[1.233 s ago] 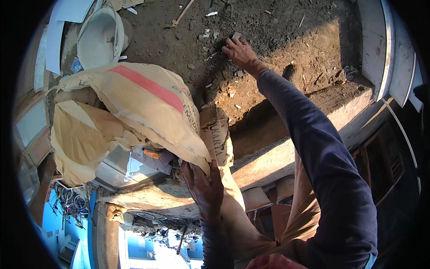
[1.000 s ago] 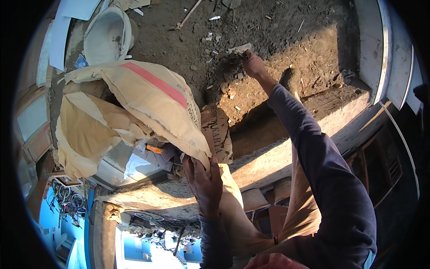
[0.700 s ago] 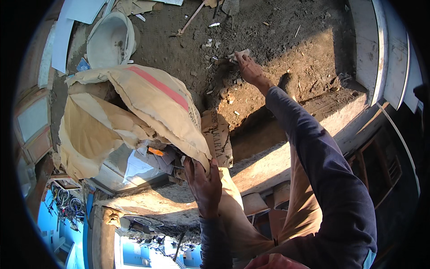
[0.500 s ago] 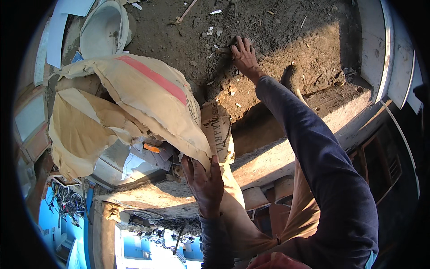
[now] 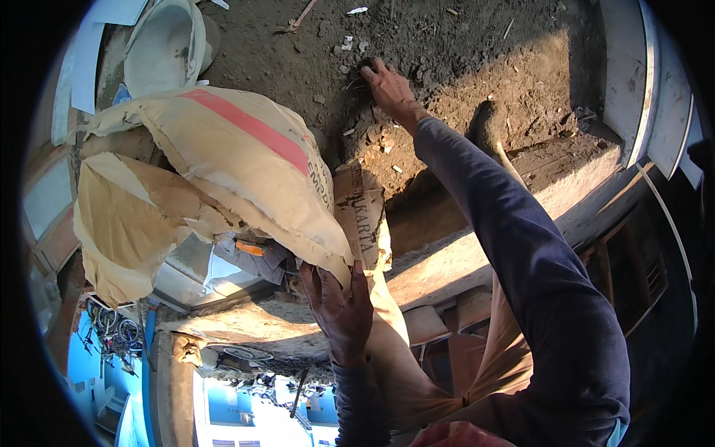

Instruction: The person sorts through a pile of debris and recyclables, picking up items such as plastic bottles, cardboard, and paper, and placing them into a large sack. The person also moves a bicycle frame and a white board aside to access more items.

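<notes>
On bare soil [image 5: 447,37]: sack [image 5: 238,138] held by its edge, R hand [image 5: 389,91] down in the dirt

L of centre, the brown paper sack is seen lying bulged on the soil, w/ a red stripe [image 5: 249,127] across its top & its mouth torn open twd the lower L. Its torn edge is pinched btwn thumb & fingers of the L hand [image 5: 340,316], which is clamped on it at the sack's near corner. By the R hand the soil is touched, fingers bent & spread a bit; whether anything is held under them can't be told.

At the mouth a big torn flap [image 5: 112,231] is hung out to the L; beside it, papers [image 5: 223,270] & an orange scrap [image 5: 249,248] are seen, inside the sack or under it, can't tell. Just R of the sack, a printed brown strip [image 5: 363,223] is set agst its side.

Below, a rough ledge [image 5: 439,276] is lit by sun, as is part of the soil. Beyond the sack, upper L, a pale bucket [image 5: 160,56] is tipped, w/ white sheets [image 5: 86,67] next to it. Nr top, a stick [image 5: 302,15] is seen lying on the soil. Far R, pale boards [image 5: 625,89] are stood along the edge. Lower L, bikes [image 5: 115,328] are seen, small & well apart from the hands.
</notes>
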Demonstrator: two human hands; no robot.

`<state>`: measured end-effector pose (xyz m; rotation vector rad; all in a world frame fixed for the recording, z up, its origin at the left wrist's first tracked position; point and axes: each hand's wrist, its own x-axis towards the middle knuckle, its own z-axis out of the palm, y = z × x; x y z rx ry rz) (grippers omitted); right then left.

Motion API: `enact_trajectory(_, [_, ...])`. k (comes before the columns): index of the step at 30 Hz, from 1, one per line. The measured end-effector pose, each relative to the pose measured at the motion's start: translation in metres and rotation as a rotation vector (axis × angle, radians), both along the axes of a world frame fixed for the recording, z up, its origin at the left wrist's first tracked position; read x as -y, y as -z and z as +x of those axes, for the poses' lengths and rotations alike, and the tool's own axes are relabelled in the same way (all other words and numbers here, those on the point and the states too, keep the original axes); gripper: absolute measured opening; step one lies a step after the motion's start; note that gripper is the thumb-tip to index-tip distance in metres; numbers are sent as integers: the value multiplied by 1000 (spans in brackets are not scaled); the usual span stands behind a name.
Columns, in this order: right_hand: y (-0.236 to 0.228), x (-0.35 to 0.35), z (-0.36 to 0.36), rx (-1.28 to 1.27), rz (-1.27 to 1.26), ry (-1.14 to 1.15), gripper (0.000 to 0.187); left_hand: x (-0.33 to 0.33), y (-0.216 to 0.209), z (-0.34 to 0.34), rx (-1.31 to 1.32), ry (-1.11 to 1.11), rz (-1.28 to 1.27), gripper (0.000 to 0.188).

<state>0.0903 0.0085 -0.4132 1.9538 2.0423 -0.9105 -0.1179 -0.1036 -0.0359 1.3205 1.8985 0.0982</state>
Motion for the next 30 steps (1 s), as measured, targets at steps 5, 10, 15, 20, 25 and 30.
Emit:
enact_trajectory(5, [0, 18, -43, -190, 21, 60, 36, -3, -1, -1, -37, 63, 37, 41])
enact_trajectory(10, [1, 72, -67, -55, -304, -213, 34, -7, -3, -1, 43, 18, -22, 47])
enact_trajectory(15, [-44, 86, -44, -201, -338, 339, 32, -12, -9, -1, 28, 33, 5, 46])
enact_trajectory(20, [-235, 42, -29, -950, -297, 1115, 9, -10, -15, -2, 54, 32, 55, 46])
enact_trajectory(25, [-439, -16, -82, -1115, 95, 488, 20, 8, -10, -3, 81, 22, 11, 56])
enact_trajectory(30, [-471, -35, -165, -632, -17, -97, 50, 28, -6, -3, 40, 195, 169, 72])
